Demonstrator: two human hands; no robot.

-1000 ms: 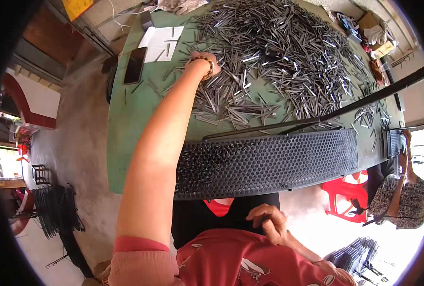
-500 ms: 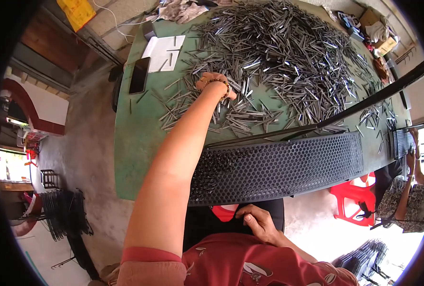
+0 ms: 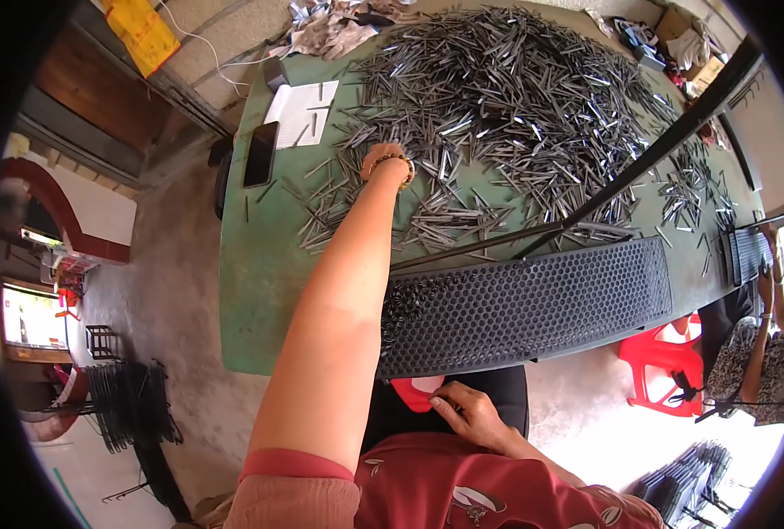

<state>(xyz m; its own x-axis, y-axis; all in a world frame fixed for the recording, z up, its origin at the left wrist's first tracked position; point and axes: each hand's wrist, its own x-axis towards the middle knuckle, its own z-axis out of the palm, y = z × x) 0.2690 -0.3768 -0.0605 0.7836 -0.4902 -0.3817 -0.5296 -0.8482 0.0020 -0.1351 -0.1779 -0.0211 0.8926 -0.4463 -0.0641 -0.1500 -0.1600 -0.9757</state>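
My left hand (image 3: 386,161), with a beaded bracelet at its wrist, reaches over the green table to the near-left edge of a large heap of thin dark strips (image 3: 515,106). Its fingers point away and are hidden, so what they touch does not show. Low in front of my body, my right hand (image 3: 475,414) is closed, the thumb against curled fingers; anything inside is hidden. Between me and the heap lies a long black tray full of round holes (image 3: 533,304). Small dark pieces (image 3: 409,304) crowd its left end, partly covered by my left forearm.
A long dark bar (image 3: 621,181) slants across beyond the tray. A phone (image 3: 260,155) and a paper pad (image 3: 302,115) lie on the table (image 3: 260,291) at left. At right, another person's hands (image 3: 768,264) hold a similar tray near a red stool (image 3: 665,366).
My left hand has shifted slightly left, and its thumb side no longer shows. My right hand stays low, turned a little. The whole view has shifted slightly.
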